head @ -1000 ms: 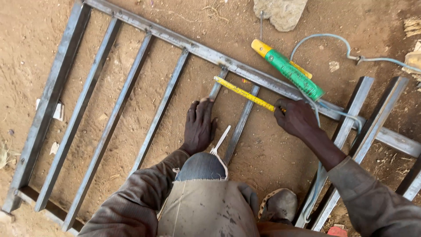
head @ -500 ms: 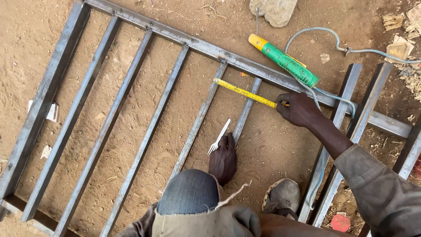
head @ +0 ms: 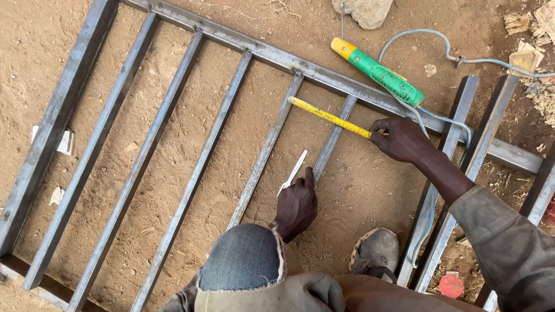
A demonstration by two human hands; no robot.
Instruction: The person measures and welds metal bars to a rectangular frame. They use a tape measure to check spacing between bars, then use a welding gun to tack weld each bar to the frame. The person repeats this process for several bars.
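I see my right hand [head: 404, 140] pinching the near end of a yellow steel measuring tape [head: 329, 117], fingers closed on the blade where it meets the long grey rail. The tape runs left and far from that hand, across two bars of the grey welded steel frame [head: 87, 98] lying flat on the sandy ground, its free tip resting by the bar to the left.

My left hand [head: 296, 203] sits nearer, well apart from the tape, curled around a small white plastic fork [head: 292, 173] whose prongs point down at the sand; the forefinger stretches along the grey bar just beside it.

Just beyond the right hand lies a green and yellow cylindrical welding electrode holder [head: 378, 72] with a pale blue cable [head: 425, 43] looping off to the right. A grey stone [head: 364, 10] sits at the far edge. My blue denim knee [head: 243, 257] and a worn grey shoe [head: 376, 251] fill the near side.
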